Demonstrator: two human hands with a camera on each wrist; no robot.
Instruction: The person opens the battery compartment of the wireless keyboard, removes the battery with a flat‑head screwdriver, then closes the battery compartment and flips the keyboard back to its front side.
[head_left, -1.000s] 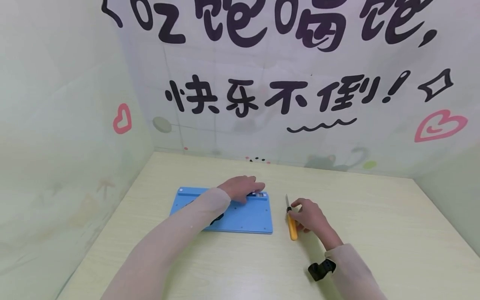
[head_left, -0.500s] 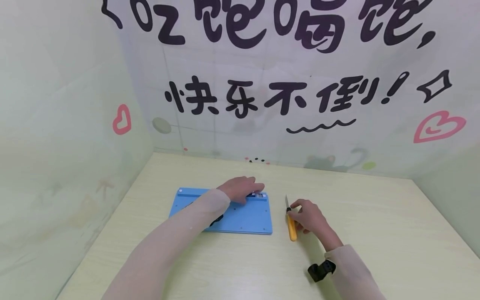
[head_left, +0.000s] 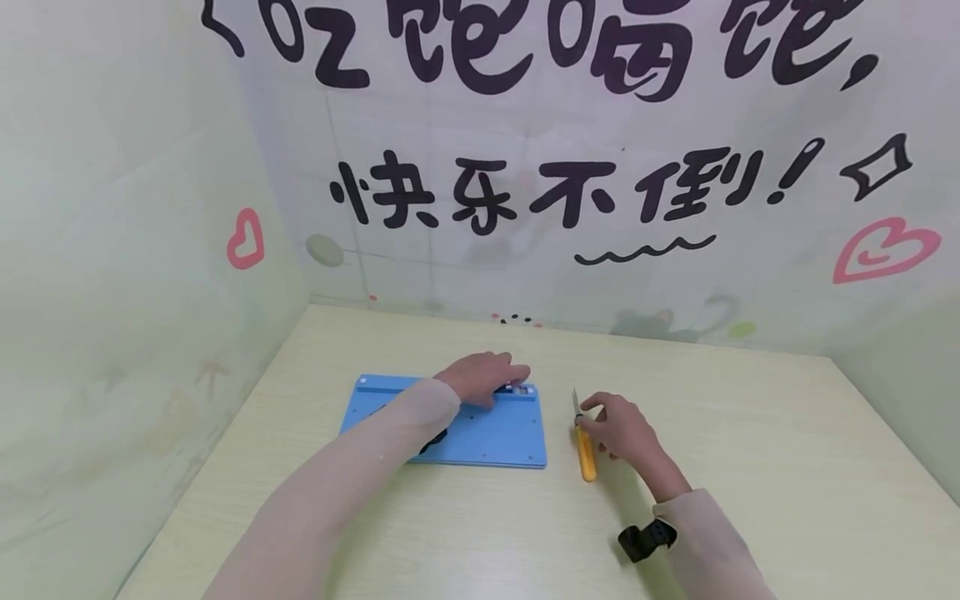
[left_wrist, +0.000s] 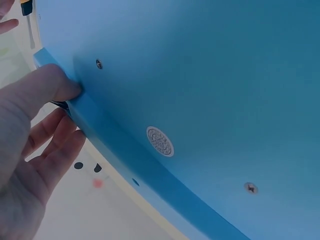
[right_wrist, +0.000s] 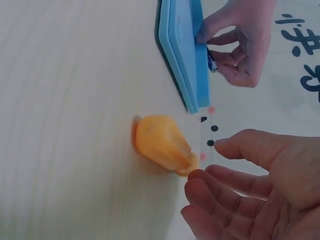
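A blue keyboard (head_left: 495, 433) lies underside up on the table, with screws and a round label (left_wrist: 160, 141) on its back. My left hand (head_left: 480, 379) grips the raised ridge along its far edge, thumb on the near face and fingers behind. A small battery (right_wrist: 211, 61) shows by those fingers in the right wrist view. Right of the keyboard lies a screwdriver (head_left: 585, 454) with a yellow handle, black collar and metal shaft pointing away. My right hand (head_left: 622, 429) hovers around it, thumb and fingers loosely spread, fingertips close to the handle (right_wrist: 162, 142).
The pale wooden table (head_left: 465, 525) ends at a back wall (head_left: 480, 275) printed with black characters and pink hearts. Another wall (head_left: 150, 333) borders the left side. A black wrist camera (head_left: 645, 540) sits on my right wrist, low over the table.
Keyboard, screwdriver and left hand stay where they were. My right hand has shifted very slightly up beside the screwdriver.
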